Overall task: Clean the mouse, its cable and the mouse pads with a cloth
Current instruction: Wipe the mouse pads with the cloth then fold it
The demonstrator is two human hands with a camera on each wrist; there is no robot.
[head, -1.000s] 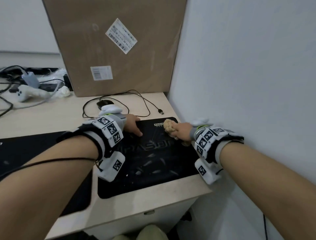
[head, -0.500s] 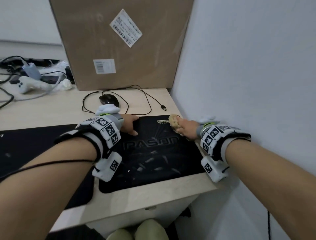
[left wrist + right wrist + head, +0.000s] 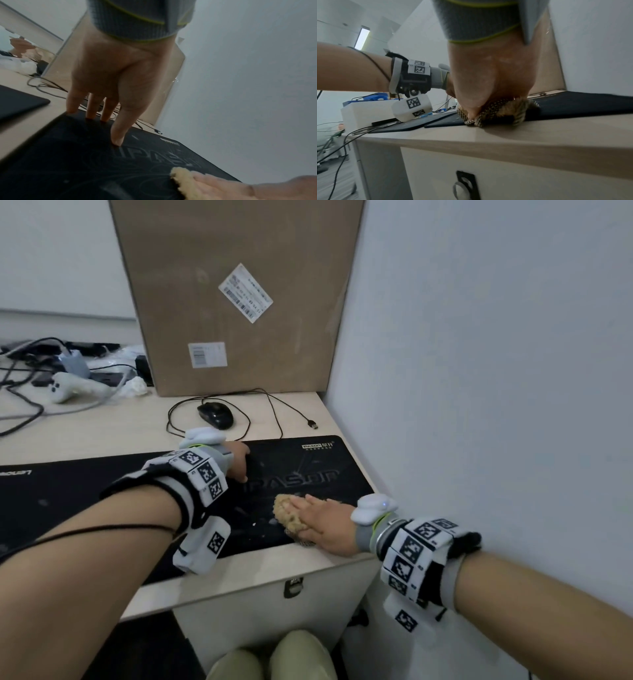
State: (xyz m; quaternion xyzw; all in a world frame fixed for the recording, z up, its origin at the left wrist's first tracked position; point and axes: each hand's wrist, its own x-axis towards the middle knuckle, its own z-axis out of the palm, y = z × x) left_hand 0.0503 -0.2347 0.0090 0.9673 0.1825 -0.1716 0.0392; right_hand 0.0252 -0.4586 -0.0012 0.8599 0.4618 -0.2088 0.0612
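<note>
The wiping of the smaller mouse pad [image 3: 301, 474] is in hand, as judged from the specks lying on its black surface. The cloth [image 3: 289, 515] is pressed onto the pad's near part, close to the desk [image 3: 260, 570] edge, by the right hand [image 3: 325, 523], whose fingers lie nearly straight over it while the thumb tucks a fold beneath. The pad is pinned at its far left corner by the straight fingertips of the left hand [image 3: 238, 462]. Next, strokes across the remaining surface seem called for. The mouse [image 3: 215, 414] and its cable [image 3: 274, 412] lie beyond the pad.
</note>
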